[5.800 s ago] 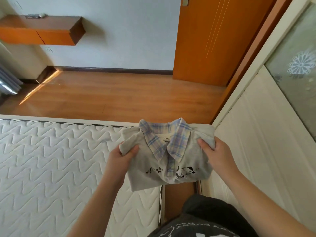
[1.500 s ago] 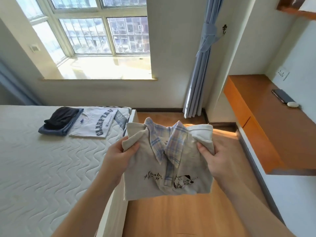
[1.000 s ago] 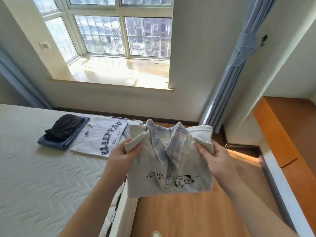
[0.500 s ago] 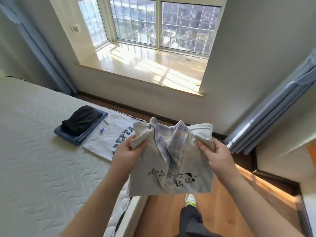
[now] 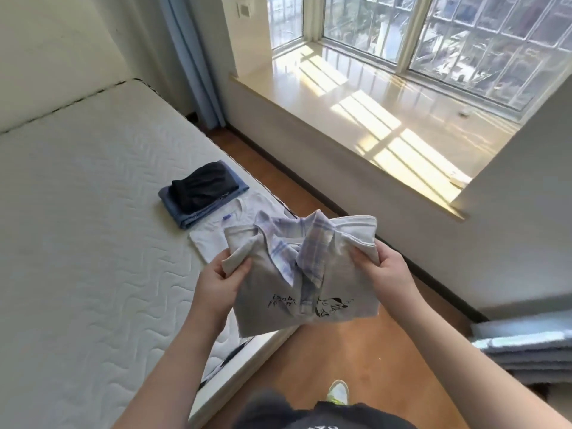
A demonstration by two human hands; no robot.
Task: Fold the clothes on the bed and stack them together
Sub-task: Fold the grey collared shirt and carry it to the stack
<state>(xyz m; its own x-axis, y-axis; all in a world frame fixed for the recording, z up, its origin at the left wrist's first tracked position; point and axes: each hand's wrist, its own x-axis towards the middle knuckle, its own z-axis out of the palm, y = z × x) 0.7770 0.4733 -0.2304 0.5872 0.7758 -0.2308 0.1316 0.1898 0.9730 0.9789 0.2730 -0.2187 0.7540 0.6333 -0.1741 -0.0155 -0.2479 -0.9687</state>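
I hold a folded beige shirt (image 5: 278,289) with a plaid collar and a small black print in the air, over the bed's edge. My left hand (image 5: 216,283) grips its left shoulder and my right hand (image 5: 387,270) grips its right shoulder. On the white mattress (image 5: 77,243) just beyond it lies a folded white T-shirt (image 5: 213,233), partly hidden by the beige shirt. Farther along sits a folded blue garment (image 5: 185,212) with a dark garment (image 5: 201,187) on top.
Wooden floor (image 5: 356,366) runs between the bed and the wall under a sunlit window sill (image 5: 371,113). A blue curtain (image 5: 192,63) hangs at the bed's far corner. Grey-blue fabric (image 5: 526,345) shows at the right edge. My shoe (image 5: 339,391) stands on the floor.
I have walked along the bed toward the window, carrying the beige shirt in both hands. The folded white T-shirt and the blue stack are now close, right behind the shirt.
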